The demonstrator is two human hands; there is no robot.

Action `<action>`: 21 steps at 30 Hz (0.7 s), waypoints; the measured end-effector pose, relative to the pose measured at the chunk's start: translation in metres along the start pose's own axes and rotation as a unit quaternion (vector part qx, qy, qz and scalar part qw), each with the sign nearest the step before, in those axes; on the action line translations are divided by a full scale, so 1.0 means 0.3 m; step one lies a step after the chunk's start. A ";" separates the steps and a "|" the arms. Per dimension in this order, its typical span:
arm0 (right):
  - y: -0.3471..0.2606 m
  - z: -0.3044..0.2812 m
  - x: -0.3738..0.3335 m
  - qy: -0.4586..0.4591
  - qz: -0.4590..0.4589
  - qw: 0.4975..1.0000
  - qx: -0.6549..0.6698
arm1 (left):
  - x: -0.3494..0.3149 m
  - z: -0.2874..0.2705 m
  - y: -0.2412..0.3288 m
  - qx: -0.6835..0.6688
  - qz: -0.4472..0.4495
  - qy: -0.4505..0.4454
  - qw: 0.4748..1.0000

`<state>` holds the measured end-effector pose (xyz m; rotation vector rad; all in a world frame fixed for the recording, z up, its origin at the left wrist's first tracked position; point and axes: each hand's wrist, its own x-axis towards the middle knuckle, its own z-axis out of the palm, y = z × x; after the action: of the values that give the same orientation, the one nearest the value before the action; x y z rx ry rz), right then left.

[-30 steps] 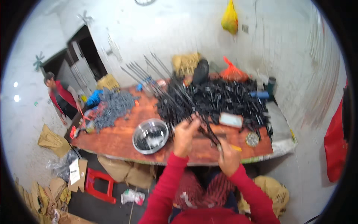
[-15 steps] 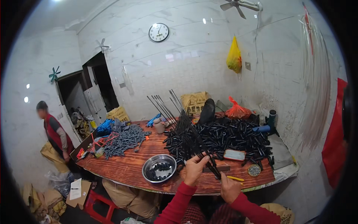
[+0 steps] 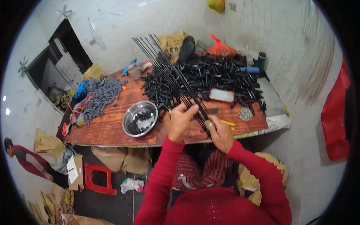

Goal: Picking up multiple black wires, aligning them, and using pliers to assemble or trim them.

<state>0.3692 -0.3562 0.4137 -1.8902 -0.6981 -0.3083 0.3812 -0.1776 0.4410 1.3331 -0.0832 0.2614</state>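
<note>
A loose bundle of long thin black rods (image 3: 173,74) slants in front of me, its far ends fanned out up and to the left. My left hand (image 3: 182,122) pinches the bundle partway along, thumb on top. Lower down, my right hand (image 3: 220,133) is closed round the near ends. To the left of my hands stands a shiny metal bowl (image 3: 143,125) with small black pieces in it. Beyond the rods spreads a heap of short black tubular parts (image 3: 225,80). A yellow-handled tool (image 3: 228,122) lies just past my right hand, partly hidden.
The wooden table (image 3: 108,127) also bears a grey parts pile (image 3: 99,99), a pale rectangular case (image 3: 221,95), a round tin (image 3: 245,114), a dark bottle (image 3: 261,60) and a red plastic bag (image 3: 221,48). A red stool (image 3: 99,180) stands below; another person (image 3: 32,161) is at far left.
My view has tipped downward, showing more of my lap and the floor. Both hands still hold the rods, whose far ends are now more fanned out. The other person leans further forward.
</note>
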 end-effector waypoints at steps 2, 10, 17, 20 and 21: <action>-0.028 -0.004 0.017 -0.018 0.038 0.995 0.086 | 0.007 -0.006 -0.027 -0.047 -0.007 -0.008 0.999; -0.024 -0.022 -0.001 -0.077 0.098 0.973 0.192 | -0.008 -0.014 -0.052 -0.110 -0.010 -0.029 0.993; -0.038 -0.023 0.005 -0.044 0.095 0.972 0.209 | -0.010 0.005 -0.051 -0.115 0.002 -0.028 0.993; -0.034 -0.021 0.012 -0.021 0.092 0.976 0.194 | -0.008 0.015 -0.053 -0.110 -0.001 -0.009 0.994; -0.029 -0.020 0.010 -0.021 0.096 0.980 0.171 | -0.009 0.018 -0.054 -0.102 -0.009 0.000 0.995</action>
<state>0.3672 -0.3583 0.4242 -1.6227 -0.5516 -0.0222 0.3828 -0.1865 0.4263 1.1297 -0.0958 0.2313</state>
